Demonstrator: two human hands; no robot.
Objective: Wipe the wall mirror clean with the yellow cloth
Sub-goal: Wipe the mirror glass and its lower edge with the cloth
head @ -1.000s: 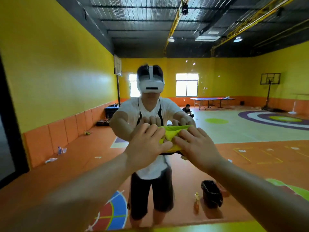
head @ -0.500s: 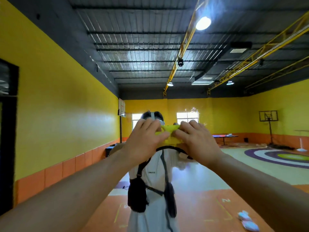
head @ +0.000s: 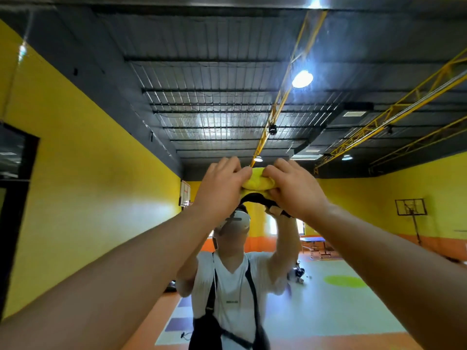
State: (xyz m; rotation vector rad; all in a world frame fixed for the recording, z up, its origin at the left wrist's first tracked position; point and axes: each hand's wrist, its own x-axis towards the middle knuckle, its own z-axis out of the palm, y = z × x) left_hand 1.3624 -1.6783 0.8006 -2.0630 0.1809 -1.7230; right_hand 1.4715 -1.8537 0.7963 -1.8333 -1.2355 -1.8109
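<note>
1. yellow cloth, bunched into a pad, is gripped at both ends: the left hand curls round its left side, and the right hand curls round its right side.
2. just behind the cloth is the wall mirror; the cloth sits high on the glass.
3. below the cloth, the glass reflects the person with both arms raised.
4. likely step: wiping the upper glass. the next move probably needs even pressure and a sweep away from here.

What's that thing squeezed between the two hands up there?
The head view shows the bunched yellow cloth between the left hand and the right hand; both hands grip it.
</note>
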